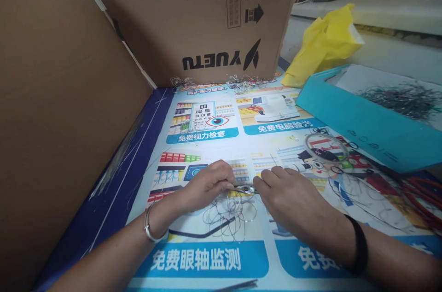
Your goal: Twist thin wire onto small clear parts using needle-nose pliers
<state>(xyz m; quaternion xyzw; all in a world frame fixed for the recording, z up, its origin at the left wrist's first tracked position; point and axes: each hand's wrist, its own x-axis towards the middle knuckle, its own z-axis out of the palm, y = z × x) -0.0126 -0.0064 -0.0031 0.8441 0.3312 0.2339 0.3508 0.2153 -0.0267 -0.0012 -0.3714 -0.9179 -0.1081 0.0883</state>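
Note:
Between my hands stretches a short dark strand with small shiny silver parts [246,189]. Thin wire-like loops [230,213] hang below it in a loose tangle over the printed sheet. My left hand [211,182], with a silver bangle at the wrist, is closed with thumb and fingertips pinched on the left end of the strand. From the other side my right hand [286,193], wearing a black wristband, is closed at the right end; its fingertips are turned away, so its exact grip is partly hidden.
Cardboard panels [165,20] stand at the left and back, with tangled thin loops [241,84] along their foot. At right lie a blue box [359,126] holding dark strands [400,101], a coil [326,148], red cords [421,197] and a yellow bag [319,45]. Dark strips [238,285] lie in front.

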